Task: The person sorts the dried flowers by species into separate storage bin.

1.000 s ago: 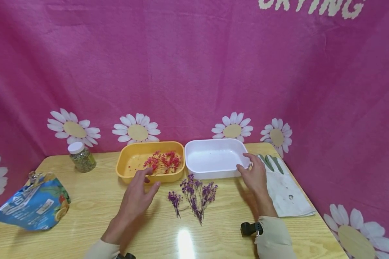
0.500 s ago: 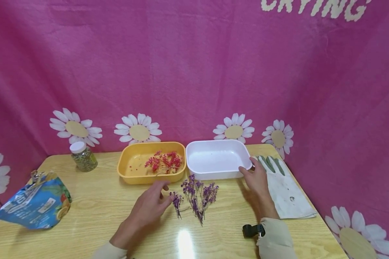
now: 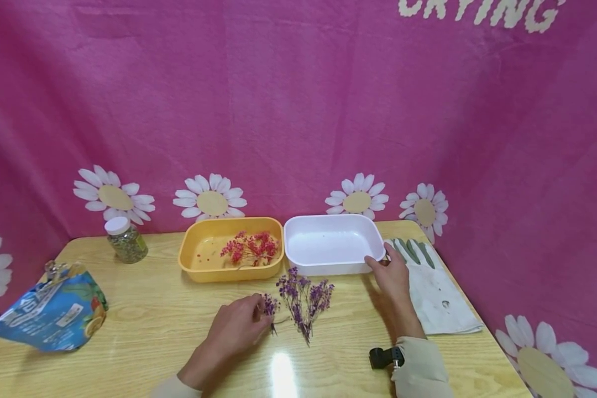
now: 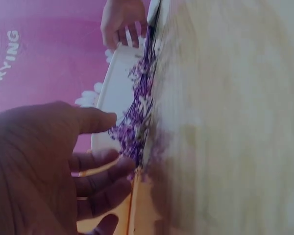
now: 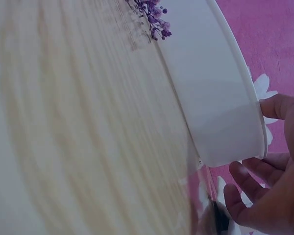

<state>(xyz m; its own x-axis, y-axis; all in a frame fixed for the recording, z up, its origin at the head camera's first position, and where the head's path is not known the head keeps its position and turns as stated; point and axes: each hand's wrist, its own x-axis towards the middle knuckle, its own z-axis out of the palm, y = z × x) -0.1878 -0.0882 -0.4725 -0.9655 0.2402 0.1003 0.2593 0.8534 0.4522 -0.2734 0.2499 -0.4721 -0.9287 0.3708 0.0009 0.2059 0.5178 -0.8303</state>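
My left hand [image 3: 240,323] is low over the table beside the small sprig of purple dried flowers [image 3: 271,305]. In the left wrist view, its thumb and fingers are apart, close around the purple flower heads [image 4: 132,134], pinching nothing. A larger purple bunch [image 3: 305,304] lies just right of the sprig, stems toward me. My right hand [image 3: 392,275] holds the near right corner of the white plastic basin [image 3: 335,269]; the right wrist view shows the thumb on its rim and curled fingers by its end wall. Pink-red dried flowers [image 3: 251,247] lie in the yellow basin [image 3: 194,269].
Both basins stand side by side at the table's back edge. At left are a lidded jar [image 3: 126,241] of greenish contents and a blue pouch [image 3: 55,315]. A white cloth [image 3: 440,301] with green stripes lies at right. A pink curtain [image 3: 288,110] hangs behind.
My left hand has moved from the yellow basin's front, right and toward me, to the small purple sprig. My right hand has settled onto the white basin's corner, its fingers closer around it.
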